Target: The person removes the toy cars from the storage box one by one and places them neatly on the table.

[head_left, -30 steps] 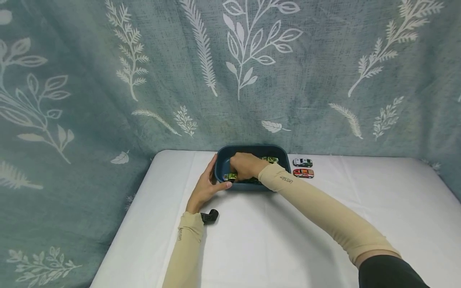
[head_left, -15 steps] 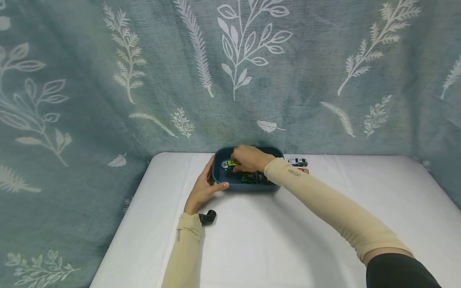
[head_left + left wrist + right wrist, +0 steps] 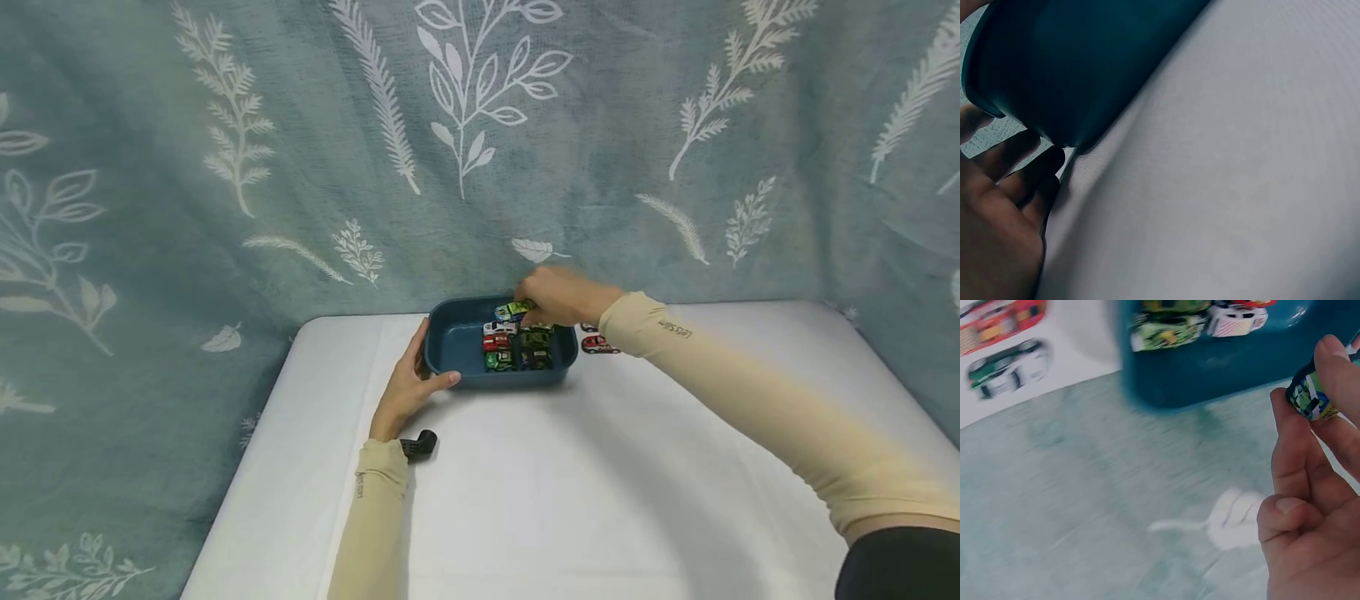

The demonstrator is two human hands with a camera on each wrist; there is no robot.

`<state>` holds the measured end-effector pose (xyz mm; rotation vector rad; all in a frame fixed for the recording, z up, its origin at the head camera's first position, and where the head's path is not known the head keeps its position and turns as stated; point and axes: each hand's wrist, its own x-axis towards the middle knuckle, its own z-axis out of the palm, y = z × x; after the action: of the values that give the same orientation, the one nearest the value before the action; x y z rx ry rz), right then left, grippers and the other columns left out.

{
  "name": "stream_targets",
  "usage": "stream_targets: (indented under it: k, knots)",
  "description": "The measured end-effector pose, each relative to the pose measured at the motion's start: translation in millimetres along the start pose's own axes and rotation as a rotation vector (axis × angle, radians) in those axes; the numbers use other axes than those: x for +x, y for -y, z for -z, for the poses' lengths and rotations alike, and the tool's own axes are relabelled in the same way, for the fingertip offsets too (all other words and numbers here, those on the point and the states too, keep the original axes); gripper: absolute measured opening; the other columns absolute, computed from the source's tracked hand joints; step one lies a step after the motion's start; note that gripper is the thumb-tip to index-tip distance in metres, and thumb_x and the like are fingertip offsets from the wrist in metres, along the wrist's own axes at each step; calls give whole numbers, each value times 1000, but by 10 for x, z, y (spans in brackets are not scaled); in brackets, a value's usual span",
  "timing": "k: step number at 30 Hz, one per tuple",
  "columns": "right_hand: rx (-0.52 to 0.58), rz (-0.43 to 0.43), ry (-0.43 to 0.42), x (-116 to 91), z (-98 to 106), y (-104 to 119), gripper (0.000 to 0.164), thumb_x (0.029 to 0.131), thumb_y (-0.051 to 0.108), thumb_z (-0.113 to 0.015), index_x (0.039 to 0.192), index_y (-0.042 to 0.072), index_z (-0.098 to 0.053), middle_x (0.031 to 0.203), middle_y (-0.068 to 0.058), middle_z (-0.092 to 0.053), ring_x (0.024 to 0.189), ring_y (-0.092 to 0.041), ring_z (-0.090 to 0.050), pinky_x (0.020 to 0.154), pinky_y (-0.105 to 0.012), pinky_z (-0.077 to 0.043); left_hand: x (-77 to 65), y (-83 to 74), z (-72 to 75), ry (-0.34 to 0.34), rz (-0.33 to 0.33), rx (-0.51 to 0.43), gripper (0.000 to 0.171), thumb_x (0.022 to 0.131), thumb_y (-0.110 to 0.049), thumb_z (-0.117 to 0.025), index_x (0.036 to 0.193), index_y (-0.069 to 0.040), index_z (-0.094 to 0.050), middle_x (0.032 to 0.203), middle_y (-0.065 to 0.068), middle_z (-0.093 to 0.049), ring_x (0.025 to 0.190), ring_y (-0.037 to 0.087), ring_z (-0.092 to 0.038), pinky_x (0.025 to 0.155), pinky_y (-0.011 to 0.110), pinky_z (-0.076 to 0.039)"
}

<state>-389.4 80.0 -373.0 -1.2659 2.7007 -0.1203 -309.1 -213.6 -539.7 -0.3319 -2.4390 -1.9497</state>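
Observation:
My left hand (image 3: 405, 393) holds the left end of a dark blue bin (image 3: 510, 380), its thumb along the front rim. In the left wrist view, the fingers of that hand (image 3: 997, 206) bend against the bin's outer wall (image 3: 1085, 75). Over the bin's far side, my right hand (image 3: 564, 297) pinches a yellow-green and blue toy car (image 3: 1308, 399) between thumb and fingers. Beneath it, several toy cars stand in two columns, including a white one (image 3: 501, 328), a red one (image 3: 497, 342) and a green one (image 3: 500, 361).
Right of the bin, a red toy car (image 3: 600, 344) and a white-and-green toy car (image 3: 1010, 369) stand on the white tablecloth (image 3: 562, 483). A patterned curtain (image 3: 337, 167) hangs right behind the table's far edge. The bin's left part shows bare floor (image 3: 457, 346).
My right hand has lifted the yellow-green car from the bin's left part and carried it right and back, uncovering the cars in the bin. My left hand keeps its hold on the bin.

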Motion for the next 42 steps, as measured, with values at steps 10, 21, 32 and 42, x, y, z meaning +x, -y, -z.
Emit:
stream_targets:
  k: [10, 21, 32, 42]
  knots:
    - [-51, -44, 1, -585, 65, -316, 32, 94, 21, -82, 116, -2, -79, 105, -15, -80, 88, -27, -77, 84, -46, -65, -17, -48, -1, 1, 20, -30, 113, 90, -16, -86, 173, -27, -11, 179, -1, -14, 166, 24, -14, 136, 50, -17]
    - [-63, -113, 23, -943, -293, -520, 21, 89, 20, -88, 103, 6, -82, 88, -5, -79, 70, -16, -71, 65, -38, -61, 29, -8, 48, 8, 11, -14, 113, 90, -20, -87, 173, -24, -11, 179, 1, -16, 166, 26, -14, 136, 51, -16]
    - [-24, -210, 92, -1078, -745, -640, 37, 87, 30, -90, 114, 7, -82, 103, -7, -79, 96, -25, -73, 87, -49, -62, 49, 9, 11, 28, 30, -23, 110, 91, -20, -85, 173, -31, -11, 179, 0, -13, 166, 26, -12, 136, 52, -14]
    - [-36, -204, 54, -1088, -837, -715, 33, 86, 26, -90, 113, 9, -81, 105, -8, -80, 98, -29, -74, 88, -52, -62, 44, -37, 32, 19, 49, -17, 111, 92, -20, -85, 173, -29, -10, 179, -2, -12, 166, 24, -12, 136, 50, -15]
